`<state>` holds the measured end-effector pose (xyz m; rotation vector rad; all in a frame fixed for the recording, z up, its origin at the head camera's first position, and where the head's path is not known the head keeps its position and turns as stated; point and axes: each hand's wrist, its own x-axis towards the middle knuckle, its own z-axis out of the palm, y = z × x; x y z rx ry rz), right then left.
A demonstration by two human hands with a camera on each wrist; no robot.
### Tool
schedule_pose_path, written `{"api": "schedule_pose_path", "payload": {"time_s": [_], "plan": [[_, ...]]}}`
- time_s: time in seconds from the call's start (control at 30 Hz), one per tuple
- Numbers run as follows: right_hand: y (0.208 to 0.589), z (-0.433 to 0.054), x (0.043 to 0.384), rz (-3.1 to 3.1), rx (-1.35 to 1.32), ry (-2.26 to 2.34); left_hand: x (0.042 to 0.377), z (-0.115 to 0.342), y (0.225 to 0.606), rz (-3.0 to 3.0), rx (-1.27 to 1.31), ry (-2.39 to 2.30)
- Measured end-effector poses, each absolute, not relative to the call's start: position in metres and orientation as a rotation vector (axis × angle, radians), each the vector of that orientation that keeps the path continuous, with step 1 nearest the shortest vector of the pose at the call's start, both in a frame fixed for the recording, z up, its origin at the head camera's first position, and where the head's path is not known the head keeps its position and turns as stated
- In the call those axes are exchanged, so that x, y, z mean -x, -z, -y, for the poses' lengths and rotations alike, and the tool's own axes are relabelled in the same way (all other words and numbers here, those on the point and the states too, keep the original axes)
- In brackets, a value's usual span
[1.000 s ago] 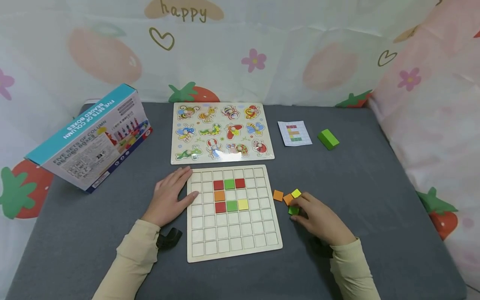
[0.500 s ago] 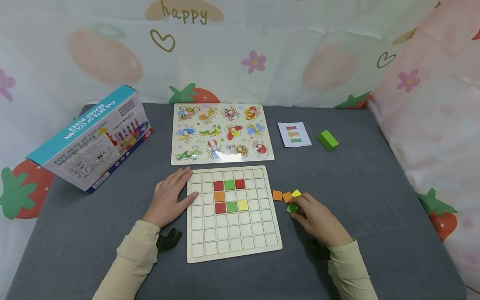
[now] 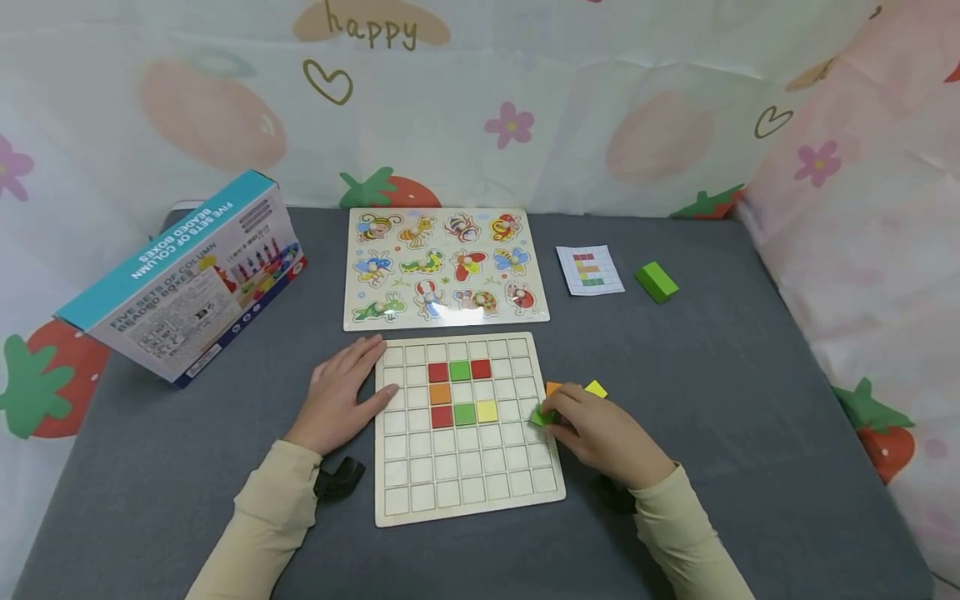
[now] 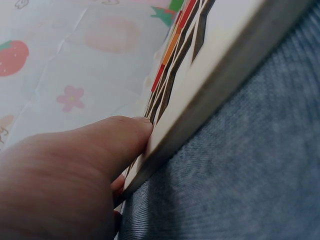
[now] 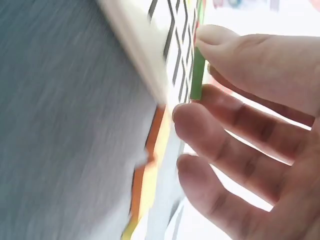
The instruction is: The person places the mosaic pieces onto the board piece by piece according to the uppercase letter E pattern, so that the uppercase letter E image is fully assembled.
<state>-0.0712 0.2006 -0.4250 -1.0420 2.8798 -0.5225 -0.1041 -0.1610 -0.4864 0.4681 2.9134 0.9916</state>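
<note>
A pale wooden grid board [image 3: 468,479] lies on the grey cloth with red, green, orange and yellow square tiles set in some of its cells. On its left edge rests my left hand [image 3: 341,396], fingers extended, the thumb [image 4: 132,132] touching the rim in the left wrist view. My right hand [image 3: 603,429] pinches a green tile [image 3: 540,416] between thumb and fingers, over the board's right edge. In the right wrist view the green tile [image 5: 198,75] stands on edge in that pinch. A yellow tile [image 3: 596,389] and an orange tile [image 3: 552,387] lie beside the board, partly behind the hand.
Behind the board lies an insect picture puzzle [image 3: 446,267]. A small pattern card [image 3: 590,270] and a green block [image 3: 657,282] sit at the back right. A blue-topped box [image 3: 187,283] stands at the left.
My right hand has lifted the green tile from the loose tiles and moved left with it to the board's right edge. The left hand has stayed in place.
</note>
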Motion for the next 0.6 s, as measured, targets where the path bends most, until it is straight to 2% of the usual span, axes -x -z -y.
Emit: {"api": "schedule_pose_path", "payload": {"time_s": [0.27,0.6], "plan": [[0.422,-0.165,0.081,-2.781,1.334,0.453,0.104,0.161,0.486,-2.921,-0.476,-0.995],[0.419,-0.128,0.085,-2.717,1.47,0.348,0.104,0.16,0.486,-2.917,-0.461,-0.983]]}}
